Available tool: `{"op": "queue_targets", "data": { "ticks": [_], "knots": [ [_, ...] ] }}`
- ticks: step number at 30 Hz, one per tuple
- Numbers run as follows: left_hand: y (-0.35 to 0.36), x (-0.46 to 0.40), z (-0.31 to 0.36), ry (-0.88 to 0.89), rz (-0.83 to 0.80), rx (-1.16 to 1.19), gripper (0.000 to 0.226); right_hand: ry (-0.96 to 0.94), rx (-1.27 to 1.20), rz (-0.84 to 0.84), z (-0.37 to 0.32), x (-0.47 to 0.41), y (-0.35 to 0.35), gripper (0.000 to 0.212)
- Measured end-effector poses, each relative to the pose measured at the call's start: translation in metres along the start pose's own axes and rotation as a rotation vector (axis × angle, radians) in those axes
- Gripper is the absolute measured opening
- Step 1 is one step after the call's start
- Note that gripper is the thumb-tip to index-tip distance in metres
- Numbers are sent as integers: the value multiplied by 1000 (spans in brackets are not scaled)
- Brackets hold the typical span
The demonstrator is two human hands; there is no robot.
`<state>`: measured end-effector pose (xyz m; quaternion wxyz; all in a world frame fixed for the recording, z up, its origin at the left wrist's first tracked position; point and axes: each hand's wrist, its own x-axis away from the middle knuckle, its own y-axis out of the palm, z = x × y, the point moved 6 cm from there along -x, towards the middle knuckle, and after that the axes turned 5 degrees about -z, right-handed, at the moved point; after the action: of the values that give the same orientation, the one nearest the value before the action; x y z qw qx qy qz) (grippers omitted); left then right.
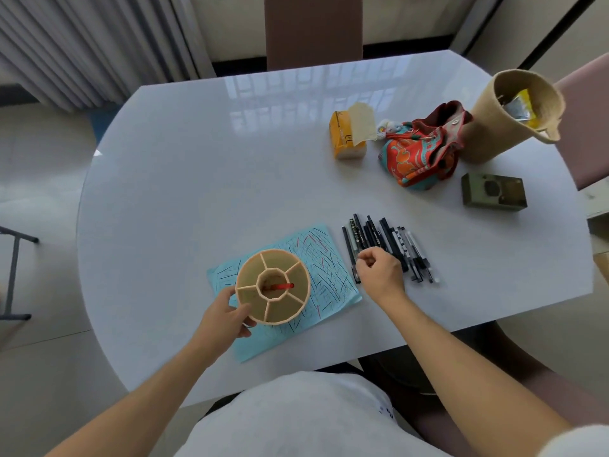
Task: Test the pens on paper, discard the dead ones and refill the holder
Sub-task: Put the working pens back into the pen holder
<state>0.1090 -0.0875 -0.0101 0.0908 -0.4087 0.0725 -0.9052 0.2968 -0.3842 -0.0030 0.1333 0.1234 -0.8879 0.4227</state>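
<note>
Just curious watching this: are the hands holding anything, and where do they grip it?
The left hand grips the pen holder by its outer wall. The right hand rests curled on the black pens; whether it grips one is unclear.

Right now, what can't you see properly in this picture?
- Head view: whether the right hand grips a pen; its curled fingers hide the spot.
- The black pens: print too small to read, near ends under that hand.
- The holder: only a red pen shows in the middle; the bottoms of the outer compartments are unclear.
- The left hand covers part of the scribbled blue paper.
- The woven basket: its wall hides most of its contents.
</note>
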Motion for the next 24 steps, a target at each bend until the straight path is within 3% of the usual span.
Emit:
{"op": "queue_targets", "data": {
  "ticks": [5,9,17,24],
  "knots": [
    [4,6,3,-25,-3,-14,31,-61,451,-107,-3,-19,18,20],
    [-2,9,6,-19,18,-25,32,16,561,-144,-4,-22,32,23],
    [-11,6,10,9,82,-10,35,95,115,21,10,-20,7,17],
    [-8,4,5,-16,101,-9,28,140,131,28,33,-39,-16,9]
  ]
}}
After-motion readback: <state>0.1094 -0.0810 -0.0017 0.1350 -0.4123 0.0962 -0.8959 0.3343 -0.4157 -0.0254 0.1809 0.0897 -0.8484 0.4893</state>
